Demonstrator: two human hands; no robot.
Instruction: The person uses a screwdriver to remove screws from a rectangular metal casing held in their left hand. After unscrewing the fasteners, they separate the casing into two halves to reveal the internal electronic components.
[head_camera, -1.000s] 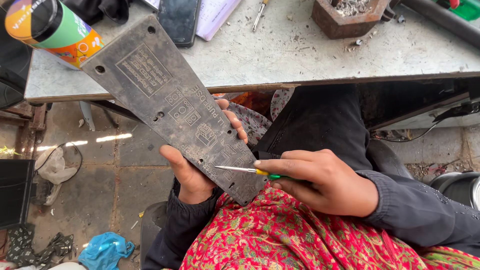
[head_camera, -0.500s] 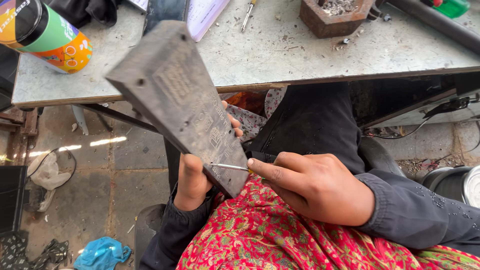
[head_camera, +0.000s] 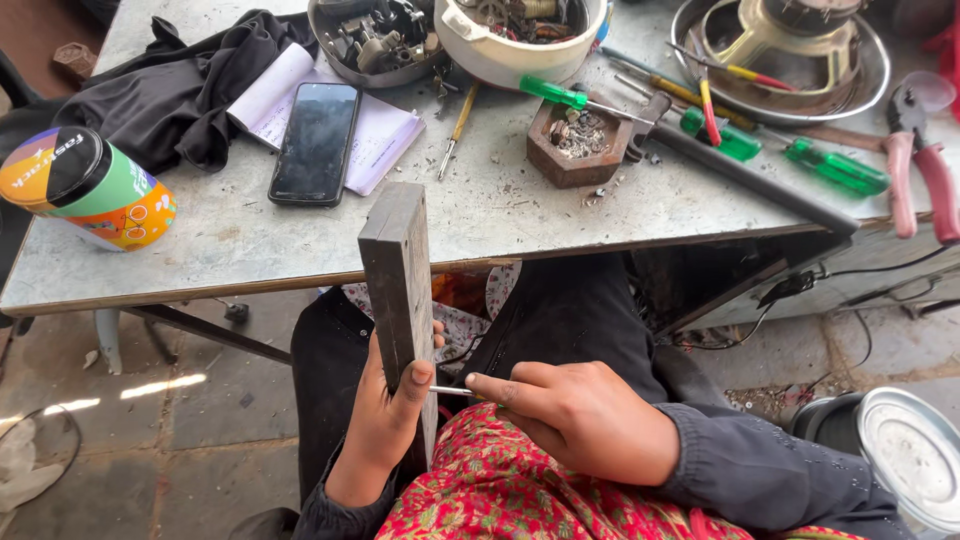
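Over my lap: my left hand grips the lower part of a grey slab, held upright and edge-on to me, thumb wrapped over its near edge.
Right hand: my right hand is pinched shut on a thin screwdriver, its metal tip touching the slab's edge just beside my left thumb.
Cloth: red patterned fabric lies under both wrists.
Table edge: the slab's top rises in front of the grey table.
On the table, left: a colourful tin, a black phone on a notepad, a black cloth.
On the table, right: a hexagonal wooden box of small parts, green-handled screwdrivers, red pliers.
Farthest: metal bowls of parts.
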